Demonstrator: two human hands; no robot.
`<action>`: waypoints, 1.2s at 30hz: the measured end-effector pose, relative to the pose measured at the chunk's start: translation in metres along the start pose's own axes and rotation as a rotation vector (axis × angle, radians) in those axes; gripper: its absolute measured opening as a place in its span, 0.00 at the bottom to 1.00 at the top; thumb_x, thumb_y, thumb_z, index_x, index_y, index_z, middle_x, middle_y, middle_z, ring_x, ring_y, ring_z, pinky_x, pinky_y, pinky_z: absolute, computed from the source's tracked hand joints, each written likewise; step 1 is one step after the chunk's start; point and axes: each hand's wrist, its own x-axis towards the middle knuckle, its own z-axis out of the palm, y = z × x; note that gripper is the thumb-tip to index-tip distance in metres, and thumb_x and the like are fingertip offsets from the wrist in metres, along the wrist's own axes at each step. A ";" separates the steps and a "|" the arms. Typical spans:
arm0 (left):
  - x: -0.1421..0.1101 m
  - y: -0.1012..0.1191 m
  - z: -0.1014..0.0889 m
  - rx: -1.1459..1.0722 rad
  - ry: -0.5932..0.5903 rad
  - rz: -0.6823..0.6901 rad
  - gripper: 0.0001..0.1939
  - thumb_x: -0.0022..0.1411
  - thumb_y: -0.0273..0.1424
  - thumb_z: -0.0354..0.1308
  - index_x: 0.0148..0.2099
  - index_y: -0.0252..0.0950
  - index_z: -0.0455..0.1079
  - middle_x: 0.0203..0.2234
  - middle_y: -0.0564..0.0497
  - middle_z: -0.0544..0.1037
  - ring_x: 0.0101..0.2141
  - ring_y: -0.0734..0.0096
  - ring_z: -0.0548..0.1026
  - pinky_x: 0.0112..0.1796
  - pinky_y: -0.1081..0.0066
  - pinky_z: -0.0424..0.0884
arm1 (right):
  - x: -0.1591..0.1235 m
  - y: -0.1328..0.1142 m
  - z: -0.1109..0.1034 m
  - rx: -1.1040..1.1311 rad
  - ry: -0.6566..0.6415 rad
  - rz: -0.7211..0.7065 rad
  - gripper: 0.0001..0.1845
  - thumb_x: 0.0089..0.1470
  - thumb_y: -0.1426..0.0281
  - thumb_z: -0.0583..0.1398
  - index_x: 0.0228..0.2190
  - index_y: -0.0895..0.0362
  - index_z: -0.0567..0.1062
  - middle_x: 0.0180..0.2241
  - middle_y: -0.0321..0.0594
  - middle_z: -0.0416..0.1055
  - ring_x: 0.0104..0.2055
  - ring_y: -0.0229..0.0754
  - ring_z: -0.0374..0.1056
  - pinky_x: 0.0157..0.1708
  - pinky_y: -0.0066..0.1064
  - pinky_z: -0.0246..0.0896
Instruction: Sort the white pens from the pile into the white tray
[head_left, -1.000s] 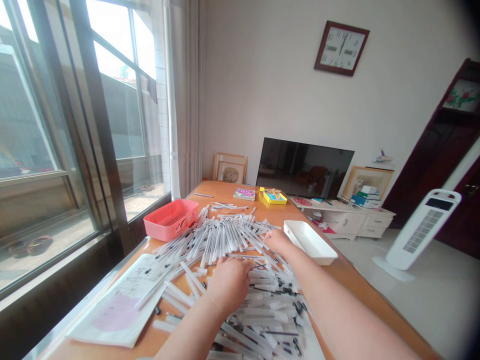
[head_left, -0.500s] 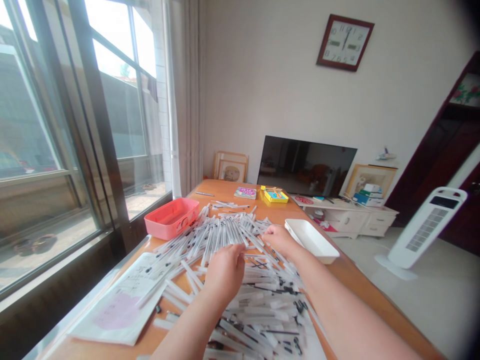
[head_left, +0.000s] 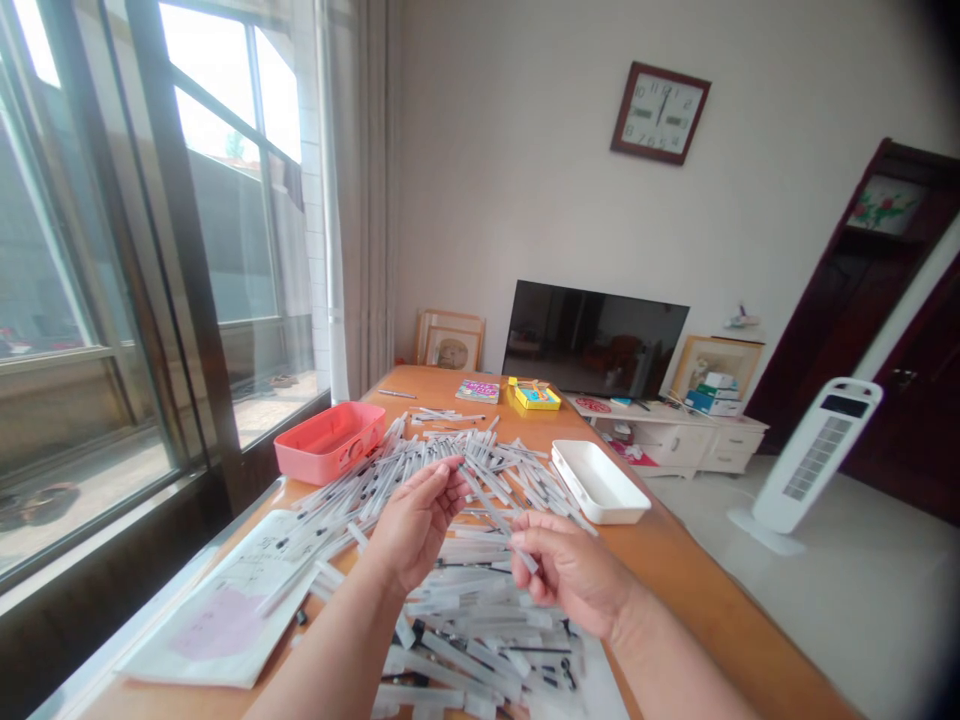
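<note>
My right hand point(head_left: 566, 570) is closed around the lower part of a clear plastic pen barrel point(head_left: 491, 508), which slants up and left. My left hand point(head_left: 426, 515) has its thumb and fingers pinched together at the barrel's upper end; whatever is between those fingertips is too small to make out. Under and beyond both hands lies a wide heap of similar pen barrels point(head_left: 427, 455). Nearer to me, clear barrels and caps point(head_left: 480, 655) mix with small black parts.
A red-pink basket point(head_left: 319, 465) stands at the left, a white tray point(head_left: 637, 508) at the right. A printed paper bag point(head_left: 225, 610) lies at the left front. Farther back on the wooden table point(head_left: 675, 590) are a purple booklet point(head_left: 478, 390) and a yellow box point(head_left: 536, 398).
My right hand has drawn back from the heap toward me and now holds a pen barrel. My left hand has turned and moved up to the barrel's end. The view has shifted slightly.
</note>
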 end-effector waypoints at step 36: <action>0.001 -0.011 0.009 1.231 -0.088 0.314 0.22 0.67 0.49 0.47 0.27 0.39 0.56 0.21 0.57 0.59 0.25 0.73 0.58 0.28 0.71 0.56 | -0.013 -0.005 -0.031 -0.650 0.247 -0.486 0.13 0.61 0.60 0.57 0.31 0.56 0.73 0.25 0.31 0.63 0.29 0.36 0.58 0.30 0.28 0.55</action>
